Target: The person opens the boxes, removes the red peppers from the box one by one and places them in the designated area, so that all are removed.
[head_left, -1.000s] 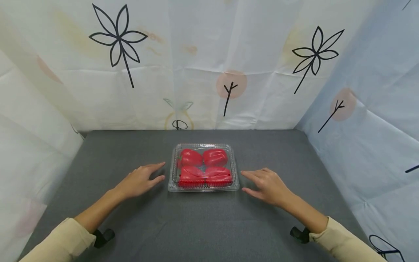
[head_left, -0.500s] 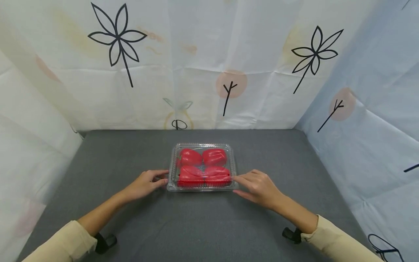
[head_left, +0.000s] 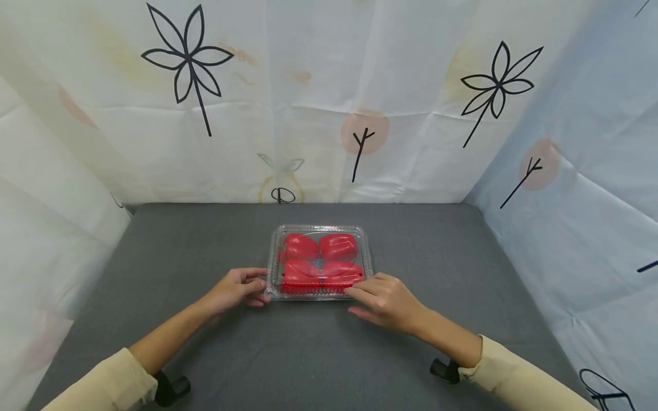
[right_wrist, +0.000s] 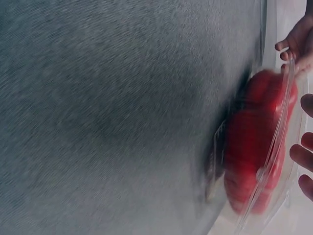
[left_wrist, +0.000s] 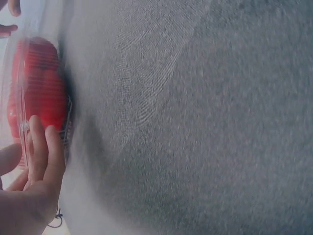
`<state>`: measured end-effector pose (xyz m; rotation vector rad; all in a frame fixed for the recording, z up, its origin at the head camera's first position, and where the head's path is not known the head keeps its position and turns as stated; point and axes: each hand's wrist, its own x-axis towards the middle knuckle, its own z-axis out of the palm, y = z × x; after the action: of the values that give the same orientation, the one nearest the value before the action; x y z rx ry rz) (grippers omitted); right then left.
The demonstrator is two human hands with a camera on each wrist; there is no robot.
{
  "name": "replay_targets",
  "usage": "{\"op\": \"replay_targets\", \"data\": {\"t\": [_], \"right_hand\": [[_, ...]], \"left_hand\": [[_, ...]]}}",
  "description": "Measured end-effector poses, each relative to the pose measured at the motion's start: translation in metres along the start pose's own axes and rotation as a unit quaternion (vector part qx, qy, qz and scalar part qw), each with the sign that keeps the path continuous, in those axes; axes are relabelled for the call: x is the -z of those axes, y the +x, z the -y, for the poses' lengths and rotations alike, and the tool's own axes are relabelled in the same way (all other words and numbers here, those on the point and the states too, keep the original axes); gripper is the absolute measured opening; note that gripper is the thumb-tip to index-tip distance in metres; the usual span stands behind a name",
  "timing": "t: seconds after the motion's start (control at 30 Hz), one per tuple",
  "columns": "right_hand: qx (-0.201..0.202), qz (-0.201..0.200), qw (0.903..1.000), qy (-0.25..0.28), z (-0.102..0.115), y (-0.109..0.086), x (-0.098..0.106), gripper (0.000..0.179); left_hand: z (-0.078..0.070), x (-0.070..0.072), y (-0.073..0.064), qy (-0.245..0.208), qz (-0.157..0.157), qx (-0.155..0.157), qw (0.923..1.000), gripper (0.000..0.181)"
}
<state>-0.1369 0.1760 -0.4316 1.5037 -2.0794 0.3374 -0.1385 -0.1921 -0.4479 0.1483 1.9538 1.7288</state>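
A clear rectangular plastic container with a ridged rim (head_left: 319, 229) is lying on the desk (head_left: 319, 354), which is wearing a plain dark grey cloth. Inside it, four glossy red bell peppers (head_left: 300, 247) are sitting in two rows of two, the nearer pair showing through the ribbed front wall.

Taking the container as the clock's centre and its far side as twelve, the left hand (head_left: 237, 291) is resting at eight o'clock. Its thumb and fingers (left_wrist: 41, 152) are pinching the rim, so that the plastic edge is passing narrowly between them. From this hand, the container is lying toward two o'clock.

The right hand (head_left: 385, 299) is reaching in at about four o'clock, its fingers (right_wrist: 302, 156) standing apart and bending loosely beside the rim. In the head view they are overlapping the near corner; whether they are touching it, I cannot tell. From this hand, the container is lying toward ten o'clock.

Beige sleeves (head_left: 524, 374) are covering both forearms, and white fabric printed with black leaf outlines (head_left: 319, 68) is hanging behind the desk at twelve o'clock.
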Motion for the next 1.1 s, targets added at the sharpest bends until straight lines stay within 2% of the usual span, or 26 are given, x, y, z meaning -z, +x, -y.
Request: {"op": "replay_targets", "data": {"t": [0.13, 0.37, 0.57, 0.73, 0.93, 1.1], "right_hand": [[0.011, 0.021, 0.9996, -0.016, 0.006, 0.009, -0.004, 0.043], [0.010, 0.068, 0.9973, -0.029, 0.015, 0.022, -0.010, 0.039], [0.021, 0.103, 0.9929, -0.055, 0.021, 0.038, -0.013, 0.038], [0.027, 0.124, 0.9905, -0.053, 0.026, 0.049, -0.020, 0.038], [0.017, 0.136, 0.9895, -0.046, 0.030, 0.056, -0.025, 0.037], [0.006, 0.133, 0.9900, -0.046, 0.033, 0.059, -0.028, 0.040]], "left_hand": [[0.002, -0.003, -0.001, -0.050, 0.004, 0.017, 0.9986, 0.052], [0.003, -0.008, -0.003, -0.092, 0.012, 0.033, 0.9951, 0.055], [0.004, -0.012, -0.002, -0.091, 0.000, 0.037, 0.9952, 0.054], [0.003, -0.016, 0.000, -0.089, -0.015, 0.048, 0.9948, 0.053], [0.001, -0.019, 0.001, -0.084, -0.040, 0.063, 0.9937, 0.054], [0.000, -0.020, 0.000, -0.087, -0.038, 0.061, 0.9936, 0.056]]}}
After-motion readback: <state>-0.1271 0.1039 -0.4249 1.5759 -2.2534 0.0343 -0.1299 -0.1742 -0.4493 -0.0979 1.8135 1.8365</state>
